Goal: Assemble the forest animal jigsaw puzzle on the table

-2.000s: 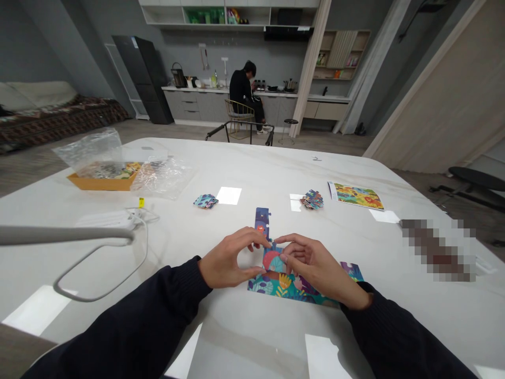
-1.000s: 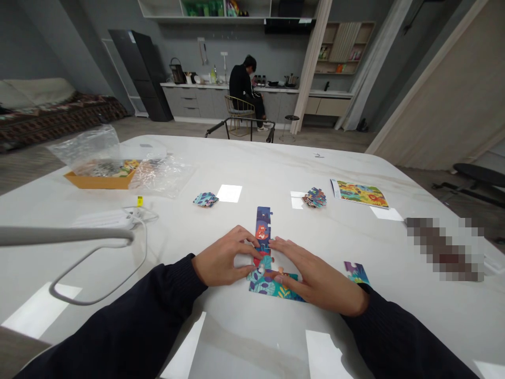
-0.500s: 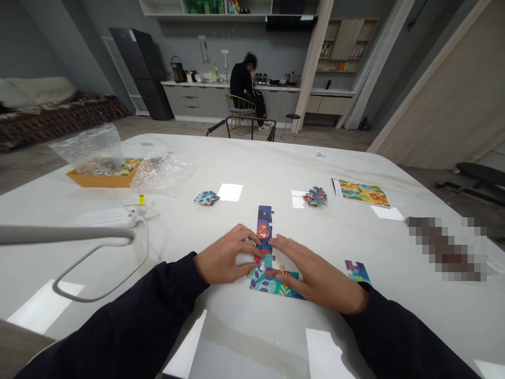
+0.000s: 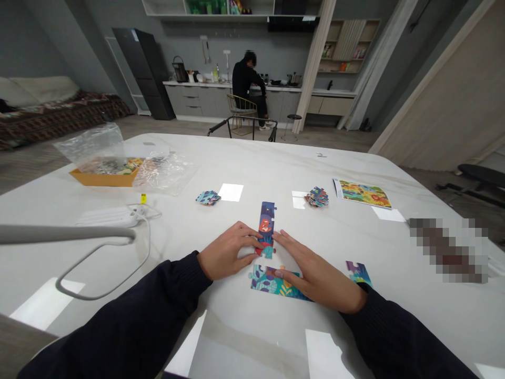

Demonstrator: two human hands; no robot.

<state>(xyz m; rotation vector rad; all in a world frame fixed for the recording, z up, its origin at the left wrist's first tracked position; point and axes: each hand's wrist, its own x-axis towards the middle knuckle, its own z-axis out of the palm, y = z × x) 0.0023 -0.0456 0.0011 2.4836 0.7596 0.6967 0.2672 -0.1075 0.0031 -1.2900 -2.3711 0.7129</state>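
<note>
A vertical puzzle strip (image 4: 266,226) with a red animal lies on the white table, apart from a horizontal puzzle strip (image 4: 272,283) just below it. My left hand (image 4: 229,250) has its fingertips on the left edge of the vertical strip, thumb and fingers curved around that edge. On the other side, my right hand (image 4: 315,271) lies with fingers stretched, the fingertips at the strip's right edge and the thumb on the horizontal strip. Near my right wrist is a separate puzzle piece (image 4: 358,272), partly covered by the sleeve.
Two piles of pieces (image 4: 208,198) (image 4: 316,197) lie farther back, with a picture booklet (image 4: 365,193) at right. An orange box (image 4: 104,179) and plastic wrap (image 4: 165,173) stand back left, near a power strip (image 4: 110,216) and cable. A person (image 4: 246,81) sits beyond the table.
The vertical strip has moved up and away from the horizontal strip, opening a gap between them. My left hand has shifted slightly up with it. The seated person's arm has moved.
</note>
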